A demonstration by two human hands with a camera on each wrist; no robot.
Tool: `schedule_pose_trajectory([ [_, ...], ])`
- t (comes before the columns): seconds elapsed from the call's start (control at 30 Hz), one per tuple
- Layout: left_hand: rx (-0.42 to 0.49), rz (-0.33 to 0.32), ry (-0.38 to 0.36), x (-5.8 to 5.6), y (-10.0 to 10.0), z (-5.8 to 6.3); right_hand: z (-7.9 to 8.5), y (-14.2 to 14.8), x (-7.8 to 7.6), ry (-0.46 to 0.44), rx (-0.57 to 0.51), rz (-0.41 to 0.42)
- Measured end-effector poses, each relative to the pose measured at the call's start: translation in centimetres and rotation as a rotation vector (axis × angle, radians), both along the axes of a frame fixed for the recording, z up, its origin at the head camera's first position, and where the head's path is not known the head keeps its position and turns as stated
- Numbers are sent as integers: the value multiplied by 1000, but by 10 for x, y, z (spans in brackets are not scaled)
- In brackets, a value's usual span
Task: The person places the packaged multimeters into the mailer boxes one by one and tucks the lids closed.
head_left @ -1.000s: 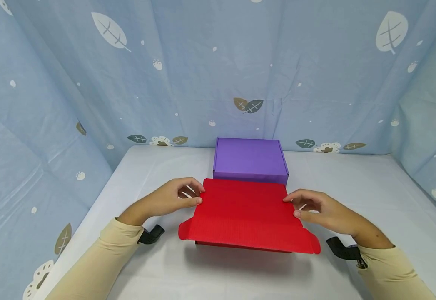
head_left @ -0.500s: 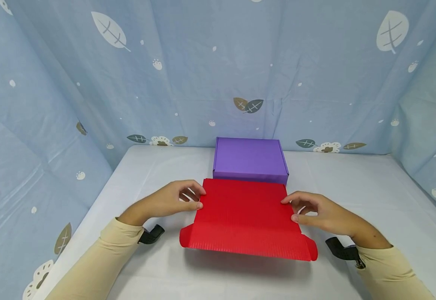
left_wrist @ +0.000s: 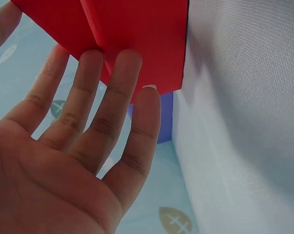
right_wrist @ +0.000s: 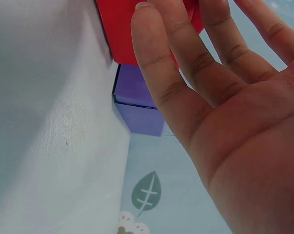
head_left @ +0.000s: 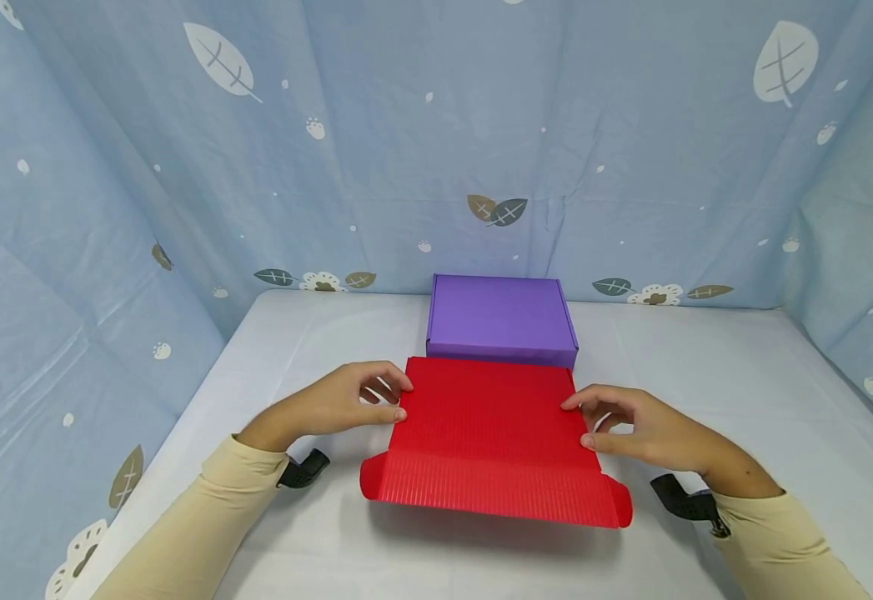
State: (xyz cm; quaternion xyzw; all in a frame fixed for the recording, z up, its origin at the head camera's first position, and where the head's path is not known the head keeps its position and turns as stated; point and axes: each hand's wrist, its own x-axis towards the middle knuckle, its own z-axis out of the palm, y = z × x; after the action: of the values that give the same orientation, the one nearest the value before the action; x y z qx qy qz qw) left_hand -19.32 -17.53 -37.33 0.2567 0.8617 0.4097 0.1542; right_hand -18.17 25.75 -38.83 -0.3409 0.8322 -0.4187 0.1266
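Observation:
A red cardboard box (head_left: 492,408) lies on the white table with its lid over it. Its front flap (head_left: 492,485) and small side tabs stick out toward me. My left hand (head_left: 346,398) touches the box's left edge with thumb and fingertips. In the left wrist view, its long, nearly straight fingers (left_wrist: 120,97) lie against the red side wall. At the right edge, the fingertips of my right hand (head_left: 649,425) touch the lid. The right wrist view shows its extended fingers (right_wrist: 154,53) beside the red wall. The box's inside is hidden.
Directly behind the red box lies a closed purple box (head_left: 499,317). The white cloth-covered table (head_left: 316,533) reaches back to a blue leaf-patterned curtain (head_left: 376,150), which also hangs at both sides. A black device (head_left: 304,469) is strapped at the left wrist, another (head_left: 687,500) at the right.
The red front flap has swung nearer to me and a little lower, covering the dark strip beneath it. My right hand has shifted slightly left and down. The left hand has barely moved.

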Motion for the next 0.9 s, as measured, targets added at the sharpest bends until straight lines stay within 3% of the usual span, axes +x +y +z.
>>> schedule_pose_trajectory([
  [0.53,-20,-5,3,0,1,-3,-1,-2,1,-11,14,-25],
  [0.9,-30,8,5,0,2,-7,-6,-3,0,31,28,-20],
])
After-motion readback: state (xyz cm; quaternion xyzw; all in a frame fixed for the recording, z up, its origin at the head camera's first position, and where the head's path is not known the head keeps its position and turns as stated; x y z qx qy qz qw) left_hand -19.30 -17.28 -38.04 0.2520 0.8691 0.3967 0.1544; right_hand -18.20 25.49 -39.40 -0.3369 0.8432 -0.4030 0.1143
